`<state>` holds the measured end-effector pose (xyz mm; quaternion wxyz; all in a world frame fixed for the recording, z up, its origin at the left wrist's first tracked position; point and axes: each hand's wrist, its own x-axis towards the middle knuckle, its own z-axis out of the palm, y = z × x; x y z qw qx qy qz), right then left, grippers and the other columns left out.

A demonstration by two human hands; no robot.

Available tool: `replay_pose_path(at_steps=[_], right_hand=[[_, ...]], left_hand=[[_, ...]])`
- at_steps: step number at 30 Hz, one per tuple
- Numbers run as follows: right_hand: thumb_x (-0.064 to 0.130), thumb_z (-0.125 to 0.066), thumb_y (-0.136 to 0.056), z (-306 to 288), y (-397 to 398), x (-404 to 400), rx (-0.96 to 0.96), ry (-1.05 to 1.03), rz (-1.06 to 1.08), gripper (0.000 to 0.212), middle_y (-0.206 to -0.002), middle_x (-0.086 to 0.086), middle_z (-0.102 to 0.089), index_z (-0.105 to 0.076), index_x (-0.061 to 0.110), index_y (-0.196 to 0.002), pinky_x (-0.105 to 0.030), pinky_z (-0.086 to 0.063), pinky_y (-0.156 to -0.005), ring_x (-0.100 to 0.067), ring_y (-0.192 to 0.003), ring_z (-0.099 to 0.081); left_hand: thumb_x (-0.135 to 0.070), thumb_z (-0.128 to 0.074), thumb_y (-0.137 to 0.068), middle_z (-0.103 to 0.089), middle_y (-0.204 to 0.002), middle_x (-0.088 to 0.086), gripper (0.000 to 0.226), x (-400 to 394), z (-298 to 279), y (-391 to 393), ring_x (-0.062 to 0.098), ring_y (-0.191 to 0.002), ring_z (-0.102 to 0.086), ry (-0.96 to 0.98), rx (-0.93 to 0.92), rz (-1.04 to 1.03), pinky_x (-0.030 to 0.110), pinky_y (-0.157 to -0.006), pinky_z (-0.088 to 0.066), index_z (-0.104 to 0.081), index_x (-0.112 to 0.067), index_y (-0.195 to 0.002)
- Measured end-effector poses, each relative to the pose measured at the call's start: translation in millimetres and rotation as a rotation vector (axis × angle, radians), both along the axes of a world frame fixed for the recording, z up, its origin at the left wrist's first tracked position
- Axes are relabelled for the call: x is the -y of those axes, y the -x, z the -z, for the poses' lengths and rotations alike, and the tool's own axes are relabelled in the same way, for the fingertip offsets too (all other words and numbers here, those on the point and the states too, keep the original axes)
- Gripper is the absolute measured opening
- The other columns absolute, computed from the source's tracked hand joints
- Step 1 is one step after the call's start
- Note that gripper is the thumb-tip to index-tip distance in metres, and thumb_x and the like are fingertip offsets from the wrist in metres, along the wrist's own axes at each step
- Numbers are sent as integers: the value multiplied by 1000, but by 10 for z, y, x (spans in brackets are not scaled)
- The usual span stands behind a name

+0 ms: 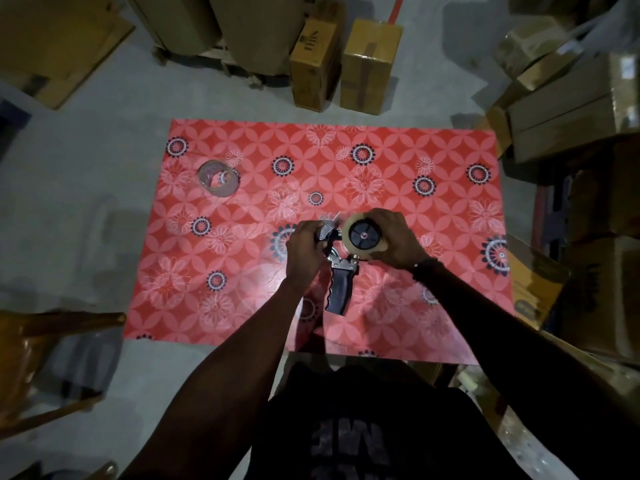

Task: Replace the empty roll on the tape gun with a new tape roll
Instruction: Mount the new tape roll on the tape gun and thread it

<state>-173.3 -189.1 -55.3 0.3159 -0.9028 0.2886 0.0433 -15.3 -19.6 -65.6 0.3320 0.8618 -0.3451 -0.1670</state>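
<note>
While the right hand (391, 237) cups the new tape roll (363, 236) on the tape gun (341, 268) hub, left hand (304, 247) grips the cutter head. Risk: fingers near the blade, or loose tape end sticking back

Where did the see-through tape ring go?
The clear tape ring lies alone on the red flowered mat's far-left part, apart from both hands.

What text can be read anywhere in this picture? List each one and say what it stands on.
Nothing here reads with certainty.
Brown carton on the floor: dark vertical print, too blurred to read.
Yellow-brown carton at the right: an oval logo and lines of print, too small to read.
Black shirt: large pale letters, seen upside down and cut off, unreadable.
Tape gun and tape roll: no visible text.
</note>
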Motion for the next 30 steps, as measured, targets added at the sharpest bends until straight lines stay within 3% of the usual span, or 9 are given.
replay_pose_path(at_steps=[4, 7, 11, 14, 16, 24, 30], right_hand=[[24, -85, -67, -22, -50, 158, -60, -30, -69, 88, -143, -11, -53, -48, 16, -146, -56, -47, -108, -34, -131, -50], [38, -84, -65, -208, -121, -30, -63, -59, 102, 97, -145, -20, -45, -47, 10, -150, -54, -49, -109, -39, -135, -43], [56, -92, -66, -187, -208, -187, -169, 57, 222, 104, -137, -22, -47, -48, 8, -147, -49, -53, -96, -40, -128, -45], [48, -91, -69, -144, -226, -170, -182, 51, 190, 100, -139, -23, -46, -47, 4, -148, -50, -49, -95, -43, -128, -44], [43, -87, -72, -137, -207, -121, -160, 47, 136, 96, -141, -26, -45, -47, 2, -149, -53, -48, -99, -45, -127, -43], [20, -96, -67, -184, -139, 134, -187, 20, -93, 100, -150, -27, -44, -47, 2, -152, -54, -44, -107, -47, -129, -45], [38, -97, -68, -218, -209, 63, -188, -9, -4, 100, -146, -24, -46, -50, 5, -150, -56, -47, -108, -44, -131, -44]], left_hand=[[7, -76, -80, -72, -125, 13, 49, 21, -9, -93, 31, -115, -67, -11, -26, 34, 37, -97, -51, -70, -8, -126], [4, -79, -80, -70, -124, 14, 48, -38, -10, -97, 31, -115, -65, 27, -26, 35, 37, -98, -50, -69, -7, -125], [-6, -80, -81, -69, -118, 12, 43, -135, 39, -26, 25, -106, -65, 70, -42, -18, 35, -92, -53, -68, -9, -122], [4, -81, -79, -74, -109, 12, 37, -149, 51, 18, 17, -95, -66, 127, -74, -8, 6, -85, -46, -70, -4, -114], [8, -79, -79, -74, -107, 12, 35, -142, 23, 31, 15, -91, -65, 145, -88, -15, -2, -80, -40, -70, -1, -111], [6, -78, -76, -60, -113, 11, 36, -113, 114, 5, 18, -102, -58, 128, -96, 16, 0, -89, -36, -73, -9, -109], [7, -76, -77, -60, -119, 12, 39, -160, 130, 24, 12, -106, -56, 140, -85, 45, -3, -87, -38, -74, -5, -113]])
